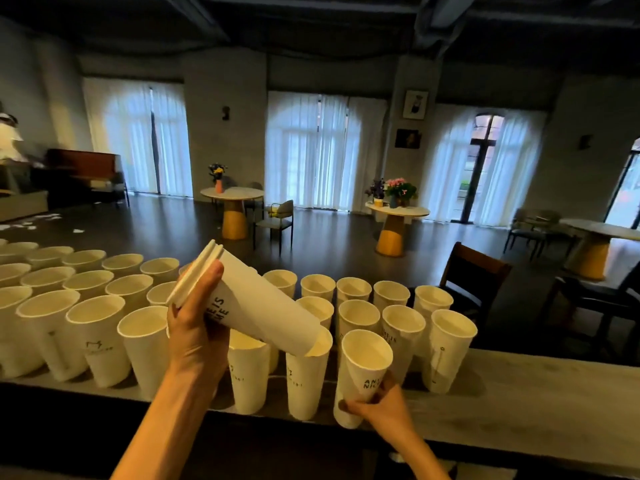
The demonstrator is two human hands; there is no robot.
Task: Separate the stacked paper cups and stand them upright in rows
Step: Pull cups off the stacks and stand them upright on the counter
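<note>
- We note the right hand (382,408) with its fingers (346,406) wrapped round the base of a single cup (363,372) at the near edge of the surface (540,386). The cup leans. If released at this tilt, we judge it may topple off that edge or knock the cup beside it.
- Just left of the single cup, the front-row cups (306,379) stand almost touching. A careless set-down could start a chain of falls.
- Above and left of the single cup, the left hand (197,327) has its fingers closed on the remaining stack (259,303), held near its rims and slanting down. Its lower end overhangs a front-row cup's mouth. We judge it could dip and tip that cup, or the nested cups could slide out, since the grip holds only the outer one.
- Beyond the single cup, the filled rows (83,282) leave little room, so a sweeping forearm could disturb them.
</note>
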